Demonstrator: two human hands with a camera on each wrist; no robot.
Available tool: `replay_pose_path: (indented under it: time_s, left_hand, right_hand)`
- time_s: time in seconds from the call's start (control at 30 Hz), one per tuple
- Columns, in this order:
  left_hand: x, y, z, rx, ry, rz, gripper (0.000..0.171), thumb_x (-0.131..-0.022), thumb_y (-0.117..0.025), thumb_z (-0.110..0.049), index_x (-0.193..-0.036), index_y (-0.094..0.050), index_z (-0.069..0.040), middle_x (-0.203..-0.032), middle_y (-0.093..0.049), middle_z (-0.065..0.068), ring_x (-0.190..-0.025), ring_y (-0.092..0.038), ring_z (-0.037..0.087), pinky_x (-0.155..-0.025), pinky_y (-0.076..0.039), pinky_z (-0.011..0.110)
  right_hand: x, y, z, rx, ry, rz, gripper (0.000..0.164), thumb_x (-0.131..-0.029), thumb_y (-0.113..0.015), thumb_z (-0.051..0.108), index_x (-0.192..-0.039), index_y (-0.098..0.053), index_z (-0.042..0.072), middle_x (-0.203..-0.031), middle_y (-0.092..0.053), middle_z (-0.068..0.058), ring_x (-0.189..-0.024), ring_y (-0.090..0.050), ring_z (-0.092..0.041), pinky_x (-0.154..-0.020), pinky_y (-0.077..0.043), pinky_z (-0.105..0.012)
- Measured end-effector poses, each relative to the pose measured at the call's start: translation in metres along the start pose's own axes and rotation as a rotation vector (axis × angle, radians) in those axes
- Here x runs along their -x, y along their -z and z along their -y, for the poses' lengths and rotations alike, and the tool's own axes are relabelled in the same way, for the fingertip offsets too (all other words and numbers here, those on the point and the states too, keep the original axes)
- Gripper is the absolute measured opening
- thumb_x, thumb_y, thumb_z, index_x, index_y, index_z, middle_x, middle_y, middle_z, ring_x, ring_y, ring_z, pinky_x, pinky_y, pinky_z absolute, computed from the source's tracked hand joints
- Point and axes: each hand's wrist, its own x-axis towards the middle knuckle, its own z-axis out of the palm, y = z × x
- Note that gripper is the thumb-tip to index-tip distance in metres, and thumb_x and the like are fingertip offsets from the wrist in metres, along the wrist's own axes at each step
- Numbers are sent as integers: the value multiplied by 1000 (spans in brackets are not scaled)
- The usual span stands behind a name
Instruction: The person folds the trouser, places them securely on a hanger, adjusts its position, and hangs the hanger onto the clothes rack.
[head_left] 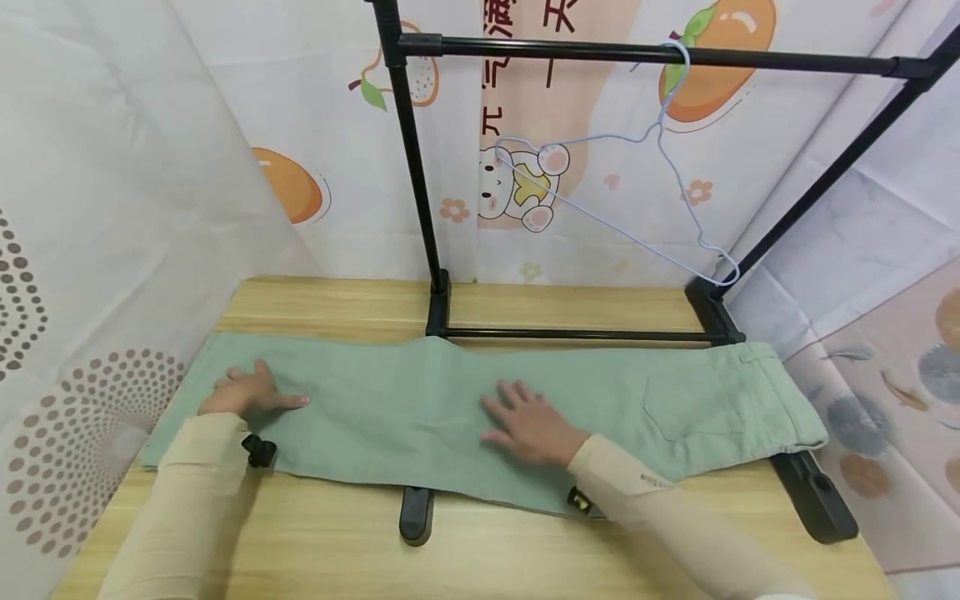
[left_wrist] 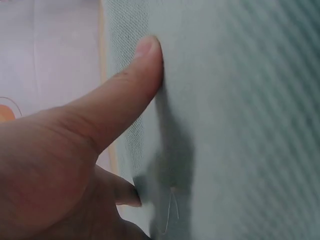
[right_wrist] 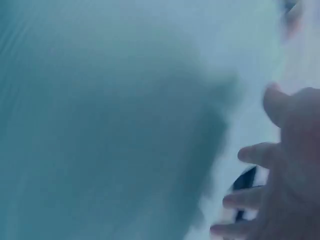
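A pair of light green pants [head_left: 405, 408], folded lengthwise, lies across the wooden table with the waistband at the right and the leg ends at the left. A back pocket [head_left: 693, 404] faces up near the waistband. My left hand [head_left: 243, 392] rests on the lower-leg part, thumb stretched to the right; in the left wrist view the thumb [left_wrist: 120, 95] lies along the fabric. Over the middle of the pants is my right hand [head_left: 532, 425], palm down with its fingers spread. The right wrist view, blurred, shows those fingers [right_wrist: 250, 197] extended close to the cloth.
A black clothes rack [head_left: 420, 167] stands behind, its feet [head_left: 416, 517] reaching forward under the pants. From its top bar hangs a light blue wire hanger [head_left: 600, 218]. Printed curtains [head_left: 360, 225] enclose the back and sides of the wooden table [head_left: 337, 542].
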Motion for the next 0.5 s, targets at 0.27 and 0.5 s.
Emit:
replay_pose_path:
  time_s: [0.27, 0.5]
  left_hand:
    - [1, -2, 9, 46, 43, 1, 140, -75, -61, -78, -143, 20, 15, -132, 21, 58, -122, 14, 78, -100, -14, 83]
    - [5, 4, 16, 29, 18, -14, 138, -78, -51, -82, -141, 24, 15, -130, 24, 59, -119, 17, 80, -98, -10, 84]
  right_hand:
    - [12, -4, -99, -39, -396, 180, 101, -85, -38, 80, -158, -5, 19, -163, 6, -20, -147, 5, -52, -98, -13, -85]
    - [19, 6, -132, -30, -464, 150, 103, -85, -34, 82, -158, -3, 16, -162, 9, -24, -145, 8, -54, -97, -9, -87]
